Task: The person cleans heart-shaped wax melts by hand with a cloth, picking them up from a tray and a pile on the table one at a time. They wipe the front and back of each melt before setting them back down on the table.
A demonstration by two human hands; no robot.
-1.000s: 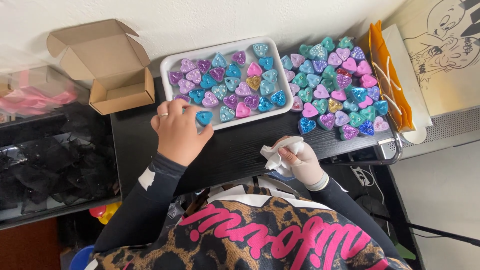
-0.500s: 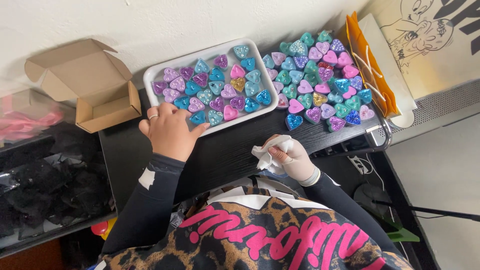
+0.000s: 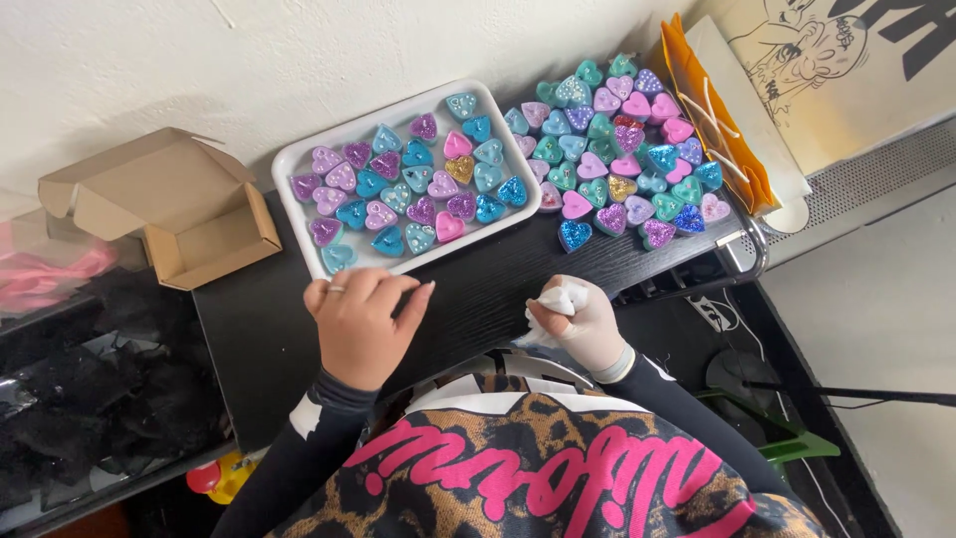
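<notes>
A: From the head view we look down on a black tabletop pushed against a pale wall, with dark clutter on a lower shelf to our left

B: Our left hand rests just below the white tray, fingers curled loosely, gripping nothing we can make out. Our gloved right hand is clenched around a crumpled white wipe

A: The glittery heart-shaped pieces lie in two groups: the tray holds one lot, well filled in rough rows, and a loose cluster sits directly on the tabletop just right of it

B: We judge the work about half through, since as many hearts lie off the tray as on it, and the tray has little bare room left

A: Around us: an open cardboard box left of the tray, an orange bag beside the loose hearts. Nothing lies between our hands and either group
</notes>
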